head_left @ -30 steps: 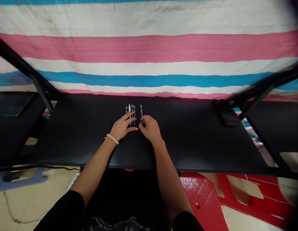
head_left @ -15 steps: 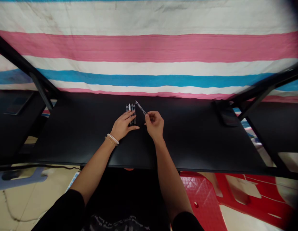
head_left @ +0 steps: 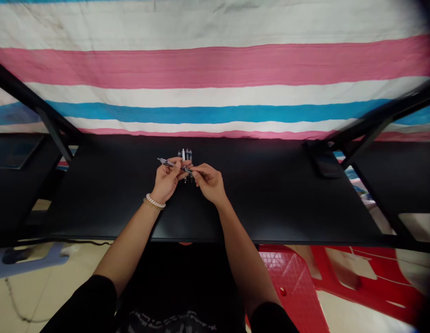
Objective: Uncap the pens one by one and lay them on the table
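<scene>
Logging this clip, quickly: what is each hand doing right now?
Left hand: closed on the held pen, near its clicker end.
Right hand: fingers pinching the same pen's other end.

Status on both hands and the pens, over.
Left hand and right hand both gripping one pen, held crosswise. Other pens on table behind, partly hidden by fingers. Nothing else seen near the hands.
</scene>
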`<state>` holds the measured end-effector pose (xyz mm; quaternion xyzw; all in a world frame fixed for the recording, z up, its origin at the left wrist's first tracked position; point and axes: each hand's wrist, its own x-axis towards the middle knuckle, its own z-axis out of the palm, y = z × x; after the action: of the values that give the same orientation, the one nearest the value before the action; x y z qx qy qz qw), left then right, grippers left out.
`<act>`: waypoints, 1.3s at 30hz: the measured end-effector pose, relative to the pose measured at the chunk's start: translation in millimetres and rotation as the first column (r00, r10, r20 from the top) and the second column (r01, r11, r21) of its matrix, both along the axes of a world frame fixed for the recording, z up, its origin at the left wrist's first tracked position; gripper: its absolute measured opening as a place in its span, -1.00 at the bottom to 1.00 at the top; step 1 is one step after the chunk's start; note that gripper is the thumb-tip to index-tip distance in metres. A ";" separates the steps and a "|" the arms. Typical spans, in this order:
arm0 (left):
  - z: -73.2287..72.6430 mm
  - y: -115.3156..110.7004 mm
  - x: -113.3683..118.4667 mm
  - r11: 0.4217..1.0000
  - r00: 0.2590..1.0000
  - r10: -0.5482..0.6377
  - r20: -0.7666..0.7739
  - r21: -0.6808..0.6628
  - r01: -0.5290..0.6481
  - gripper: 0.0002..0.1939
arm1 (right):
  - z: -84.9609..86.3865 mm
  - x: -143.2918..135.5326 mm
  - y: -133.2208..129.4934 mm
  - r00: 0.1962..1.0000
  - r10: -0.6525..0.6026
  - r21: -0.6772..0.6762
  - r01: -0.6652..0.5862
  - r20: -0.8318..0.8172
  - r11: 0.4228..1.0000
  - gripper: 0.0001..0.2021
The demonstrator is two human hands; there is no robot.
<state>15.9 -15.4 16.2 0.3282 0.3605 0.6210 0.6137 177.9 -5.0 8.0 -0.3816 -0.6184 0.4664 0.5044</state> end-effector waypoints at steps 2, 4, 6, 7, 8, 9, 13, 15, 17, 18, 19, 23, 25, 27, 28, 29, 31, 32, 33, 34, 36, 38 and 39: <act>0.9 0.1 0.4 1.000 1.000 -0.004 0.010 -0.006 0.004 -0.59 | -2.5 -2.9 -0.5 0.999 -0.021 -0.036 0.019 -0.035 0.999 -0.70; 1.4 -0.3 1.3 1.000 1.000 -0.012 0.014 -0.007 0.012 -0.59 | -4.0 -6.2 -1.4 0.996 -0.031 -0.100 0.023 -0.079 0.995 -0.65; 2.1 -1.0 2.2 1.000 1.000 -0.020 0.017 -0.006 0.020 -0.59 | -4.5 -9.4 -2.4 0.993 -0.038 -0.148 0.021 -0.109 0.989 -0.60; 2.4 -1.3 2.5 1.000 0.999 -0.025 0.021 -0.004 0.025 -0.60 | -4.4 -10.6 -2.9 0.992 -0.047 -0.160 0.028 -0.115 0.987 -0.59; 2.6 -1.4 2.6 1.000 0.999 -0.030 0.029 -0.002 0.030 -0.60 | -4.1 -11.6 -3.2 0.991 -0.062 -0.163 0.042 -0.118 0.986 -0.59; 2.6 -1.2 2.4 0.999 0.999 -0.033 0.039 0.000 0.033 -0.59 | -3.8 -12.2 -3.3 0.990 -0.079 -0.161 0.059 -0.119 0.985 -0.60; 0.2 1.4 0.0 1.000 0.999 0.010 0.042 -0.006 -0.010 -0.58 | -2.9 -12.8 -2.5 0.983 -0.129 -0.151 0.109 -0.128 0.983 -0.63; -2.4 3.0 -1.4 0.999 0.999 0.040 0.013 -0.015 -0.040 -0.62 | -3.4 -12.8 -2.0 0.984 -0.125 -0.146 0.107 -0.123 0.983 -0.64; -5.0 4.0 -2.1 0.998 0.998 0.056 -0.001 -0.023 -0.056 -0.65 | -4.7 -13.0 -2.1 0.988 -0.116 -0.120 0.104 -0.102 0.987 -0.65; -6.2 4.3 -2.3 0.998 0.998 0.060 -0.001 -0.025 -0.060 -0.65 | -5.7 -13.0 -2.3 0.989 -0.116 -0.095 0.107 -0.088 0.990 -0.67; -7.2 4.5 -2.4 0.998 0.998 0.064 0.002 -0.028 -0.064 -0.65 | -6.9 -12.9 -2.5 0.990 -0.118 -0.064 0.114 -0.070 0.991 -0.70; -9.7 5.3 -2.9 0.995 0.996 0.085 0.026 -0.050 -0.084 -0.63 | -11.4 -11.3 -2.6 0.989 -0.150 0.084 0.149 0.005 0.985 -0.79; -10.3 5.8 -3.5 0.993 0.995 0.100 0.029 -0.063 -0.098 -0.63 | -12.2 -10.3 -2.3 0.987 -0.158 0.128 0.152 0.037 0.980 -0.82; -10.6 6.2 -4.2 0.992 0.994 0.103 0.021 -0.070 -0.101 -0.65 | -11.8 -10.0 -1.9 0.986 -0.159 0.125 0.152 0.045 0.980 -0.82; -10.8 6.3 -4.5 0.993 0.995 0.101 0.017 -0.071 -0.100 -0.66 | -11.4 -10.1 -1.7 0.987 -0.153 0.097 0.149 0.038 0.984 -0.78; -11.0 6.4 -4.9 0.993 0.995 0.098 0.014 -0.070 -0.097 -0.66 | -11.0 -10.4 -1.6 0.990 -0.139 0.052 0.137 0.026 0.989 -0.73; -11.3 6.6 -5.4 0.994 0.996 0.090 0.011 -0.068 -0.089 -0.67 | -10.8 -11.1 -1.1 0.995 -0.100 -0.051 0.099 0.000 0.994 -0.68; -11.4 6.6 -5.7 0.994 0.996 0.089 0.011 -0.067 -0.088 -0.67 | -10.8 -11.5 -0.8 0.996 -0.091 -0.077 0.090 -0.007 0.993 -0.67; -11.5 6.7 -5.9 0.994 0.996 0.089 0.012 -0.067 -0.088 -0.67 | -10.9 -11.7 -0.4 0.996 -0.090 -0.072 0.090 -0.006 0.993 -0.67; -11.5 6.7 -6.0 0.994 0.996 0.090 0.012 -0.067 -0.089 -0.67 | -11.0 -11.9 0.0 0.995 -0.099 -0.044 0.098 -0.007 0.994 -0.69; -11.3 6.7 -6.0 0.993 0.995 0.095 0.015 -0.067 -0.094 -0.69 | -10.8 -11.9 0.7 0.991 -0.130 0.007 0.131 -0.030 0.991 -0.69; -10.8 6.4 -5.6 0.993 0.995 0.097 0.018 -0.065 -0.095 -0.69 | -10.3 -11.9 1.3 0.990 -0.131 -0.040 0.129 -0.060 0.991 -0.63; -10.5 6.2 -5.4 0.994 0.995 0.094 0.020 -0.064 -0.093 -0.69 | -9.9 -11.8 1.5 0.990 -0.122 -0.089 0.116 -0.070 0.989 -0.62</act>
<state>10.5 -9.2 5.7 0.2845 0.3878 0.6412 0.5980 166.2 -3.5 -1.9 -0.4210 -0.5547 0.4753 0.5377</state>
